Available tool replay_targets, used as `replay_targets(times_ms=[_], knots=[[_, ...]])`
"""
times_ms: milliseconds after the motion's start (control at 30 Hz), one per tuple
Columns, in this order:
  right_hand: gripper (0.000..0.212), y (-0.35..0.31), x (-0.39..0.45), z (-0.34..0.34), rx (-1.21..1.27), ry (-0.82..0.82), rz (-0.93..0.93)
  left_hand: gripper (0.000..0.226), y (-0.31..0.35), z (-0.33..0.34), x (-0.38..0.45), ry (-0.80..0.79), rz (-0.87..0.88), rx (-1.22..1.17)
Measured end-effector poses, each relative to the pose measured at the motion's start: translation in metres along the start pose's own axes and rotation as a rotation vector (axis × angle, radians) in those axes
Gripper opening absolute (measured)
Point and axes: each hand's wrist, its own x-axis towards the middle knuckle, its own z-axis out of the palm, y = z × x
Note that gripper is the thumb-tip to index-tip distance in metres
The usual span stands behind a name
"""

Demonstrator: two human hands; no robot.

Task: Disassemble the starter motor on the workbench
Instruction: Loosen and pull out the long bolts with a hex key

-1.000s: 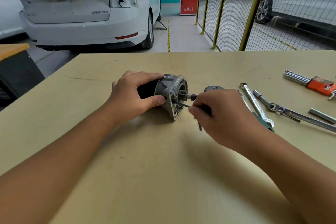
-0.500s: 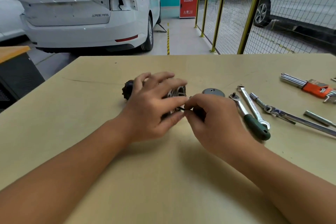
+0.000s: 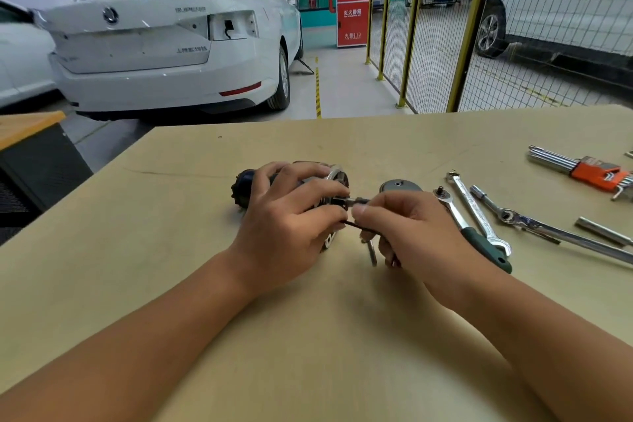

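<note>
The starter motor [image 3: 291,188] is laid on its side on the workbench [image 3: 308,336], long axis left to right, and is gripped from above by the left hand [image 3: 287,226]. At its right end (the drive end), a thin dark tool [image 3: 351,223] is pinched by the right hand [image 3: 407,226], fingers curled round it.
</note>
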Motion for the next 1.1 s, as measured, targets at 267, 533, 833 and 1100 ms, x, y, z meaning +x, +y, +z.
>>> replay_targets(times_ms=[267,533,833,1100], knots=[[0.045,-0.001,-0.001,-0.002,-0.291,-0.005,-0.140,0.014,0.001,0.002,-0.003,0.042,-0.027,-0.005],[0.030,-0.014,0.003,-0.031,-0.208,-0.291,0.064,0.010,-0.001,0.003,-0.003,0.031,-0.025,-0.003],[0.030,-0.018,0.002,-0.036,-0.255,-0.311,0.115,0.009,0.002,0.003,-0.003,0.032,-0.035,0.013],[0.019,-0.006,0.006,-0.029,-0.519,-0.082,-0.163,0.017,0.002,0.000,-0.001,-0.048,0.018,0.032]])
